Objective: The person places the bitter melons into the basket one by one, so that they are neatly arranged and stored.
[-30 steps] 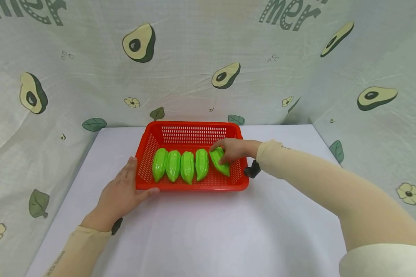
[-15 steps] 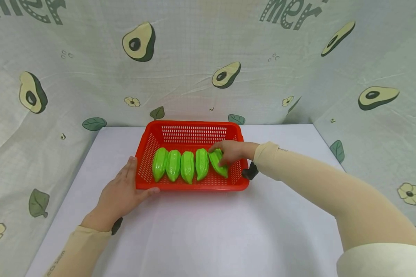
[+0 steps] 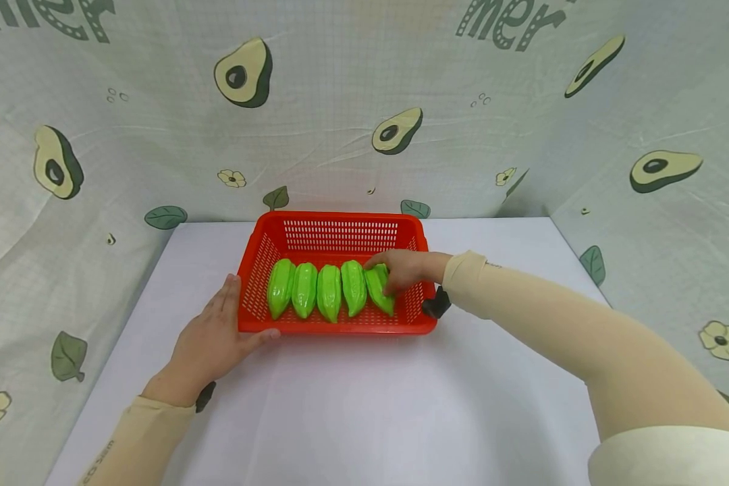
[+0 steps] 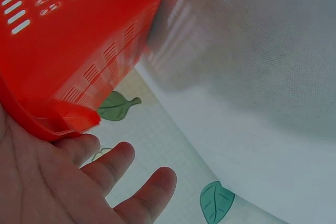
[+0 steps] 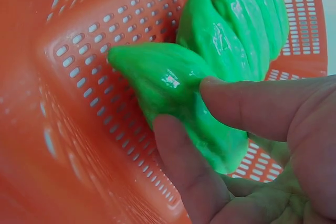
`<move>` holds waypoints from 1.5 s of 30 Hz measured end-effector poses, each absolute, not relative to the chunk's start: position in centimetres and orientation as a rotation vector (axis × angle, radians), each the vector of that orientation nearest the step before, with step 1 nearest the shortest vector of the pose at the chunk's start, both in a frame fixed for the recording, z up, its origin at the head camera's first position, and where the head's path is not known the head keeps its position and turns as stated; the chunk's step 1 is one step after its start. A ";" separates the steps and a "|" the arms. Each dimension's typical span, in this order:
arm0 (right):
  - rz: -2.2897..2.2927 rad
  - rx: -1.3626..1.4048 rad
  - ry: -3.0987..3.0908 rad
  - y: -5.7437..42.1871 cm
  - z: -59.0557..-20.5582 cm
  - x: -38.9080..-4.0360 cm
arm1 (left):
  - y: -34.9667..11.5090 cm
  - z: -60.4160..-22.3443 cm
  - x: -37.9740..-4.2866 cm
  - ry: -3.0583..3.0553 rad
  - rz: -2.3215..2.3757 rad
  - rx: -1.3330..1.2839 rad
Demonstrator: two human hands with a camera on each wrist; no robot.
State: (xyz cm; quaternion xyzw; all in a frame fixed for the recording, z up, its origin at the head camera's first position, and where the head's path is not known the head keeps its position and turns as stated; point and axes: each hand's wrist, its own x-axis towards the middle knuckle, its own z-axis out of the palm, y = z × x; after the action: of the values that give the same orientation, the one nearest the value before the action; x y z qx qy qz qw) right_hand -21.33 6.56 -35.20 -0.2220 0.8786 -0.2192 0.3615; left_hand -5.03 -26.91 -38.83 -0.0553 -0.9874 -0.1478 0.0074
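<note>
A red plastic basket [image 3: 340, 329] with slotted walls holds several glossy green ridged fruits [image 3: 329, 291] that look like star fruit, side by side in a row. My right hand [image 3: 408, 267] reaches in over its right side and pinches the rightmost green ridged fruit [image 5: 157, 69] between thumb and fingers. That fruit leans slightly, its pointed end toward the front right. At the basket's front left corner my left hand [image 3: 209, 343] rests with straight fingers along the left side and the thumb along the front. The left wrist view shows those fingers extended by the rim.
White cloth covers the table [image 3: 352, 405], which extends in front of the basket and to both sides. A pale curtain [image 3: 322, 81] printed with avocados and leaves hangs behind and at the sides. A dark wrist camera piece [image 3: 436, 304] sits close to the basket's right wall.
The right hand has moved slightly left and toward the front, bringing the rightmost green fruit nearer to its neighbour and a little straighter. The left hand and the basket stay put.
</note>
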 end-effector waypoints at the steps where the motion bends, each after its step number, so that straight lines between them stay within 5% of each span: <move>1: -0.567 -0.570 2.264 6.6 -35.2 -21.3 | -26.9 -38.8 -5.0 -3.087 -0.462 -0.174; 23: -0.510 -0.628 2.269 6.6 -35.4 -21.3 | -26.7 -38.8 -5.1 -3.104 -0.455 -0.165; 45: -0.884 -0.847 2.317 10.6 -30.5 -21.9 | -26.9 -38.7 -5.1 -3.110 -0.443 -0.159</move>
State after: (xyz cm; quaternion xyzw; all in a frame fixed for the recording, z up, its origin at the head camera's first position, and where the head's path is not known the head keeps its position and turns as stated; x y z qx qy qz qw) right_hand -21.86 10.56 -30.48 -0.3124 0.8543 -0.3260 0.2576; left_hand -5.07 -26.92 -38.72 -0.0505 -0.9887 -0.1410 -0.0018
